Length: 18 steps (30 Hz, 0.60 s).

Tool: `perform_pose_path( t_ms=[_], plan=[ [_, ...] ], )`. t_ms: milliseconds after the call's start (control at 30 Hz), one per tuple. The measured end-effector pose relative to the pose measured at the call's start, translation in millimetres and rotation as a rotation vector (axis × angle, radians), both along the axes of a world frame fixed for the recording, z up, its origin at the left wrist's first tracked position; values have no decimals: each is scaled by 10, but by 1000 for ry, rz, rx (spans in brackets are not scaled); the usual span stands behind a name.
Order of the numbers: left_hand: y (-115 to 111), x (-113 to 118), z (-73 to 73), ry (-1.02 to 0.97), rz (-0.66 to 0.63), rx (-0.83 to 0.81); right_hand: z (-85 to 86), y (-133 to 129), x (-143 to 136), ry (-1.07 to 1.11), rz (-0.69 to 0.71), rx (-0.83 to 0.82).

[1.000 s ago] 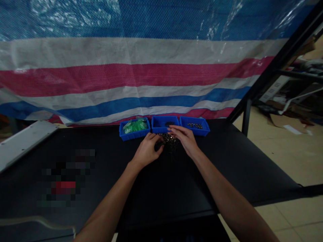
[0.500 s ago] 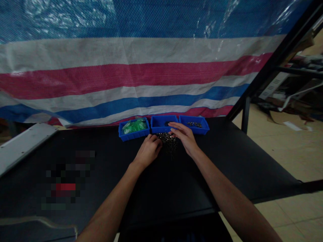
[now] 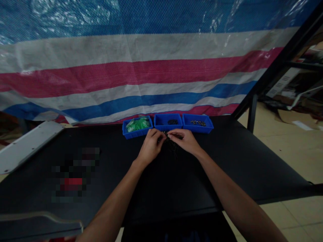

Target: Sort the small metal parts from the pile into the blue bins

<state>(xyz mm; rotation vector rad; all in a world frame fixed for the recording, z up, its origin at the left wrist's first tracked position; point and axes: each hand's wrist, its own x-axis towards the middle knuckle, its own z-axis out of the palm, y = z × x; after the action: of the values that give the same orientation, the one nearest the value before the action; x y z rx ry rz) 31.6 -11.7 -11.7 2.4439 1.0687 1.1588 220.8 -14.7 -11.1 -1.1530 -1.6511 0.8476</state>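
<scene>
My left hand (image 3: 151,145) and my right hand (image 3: 185,140) meet fingertip to fingertip over a pile of small dark and shiny metal pieces (image 3: 172,148) on the black table. The fingers of both are pinched together; whatever is between them is too small to name. Just behind the hands stands the middle blue bin (image 3: 161,127), with small black pieces (image 3: 173,122) at its right side. To its right, another blue bin (image 3: 210,125) holds several shiny metal pieces (image 3: 198,123). The left blue bin (image 3: 131,135) contains green plastic bags (image 3: 138,124).
A striped tarp (image 3: 141,72) hangs behind the black table (image 3: 106,188). At the far left lies a long white panel (image 3: 27,146). A pixelated patch (image 3: 73,181) hides something on the left. A pale cord (image 3: 45,213) crosses the near left corner. A black frame post (image 3: 251,109) rises at the right.
My right hand has come down and left from near the middle bin to meet my left hand over the pile. Its fingers have closed into a pinch. The view has shifted slightly.
</scene>
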Motion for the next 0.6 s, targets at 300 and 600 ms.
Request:
perform_pose_path(
  t_ms=[300, 600],
  plan=[
    [-4, 11, -17, -5, 33, -35, 10, 19, 17, 325, 62, -208],
    [1, 23, -86, 300, -75, 19, 47, 19, -2, 562, 22, -76]
  ],
)
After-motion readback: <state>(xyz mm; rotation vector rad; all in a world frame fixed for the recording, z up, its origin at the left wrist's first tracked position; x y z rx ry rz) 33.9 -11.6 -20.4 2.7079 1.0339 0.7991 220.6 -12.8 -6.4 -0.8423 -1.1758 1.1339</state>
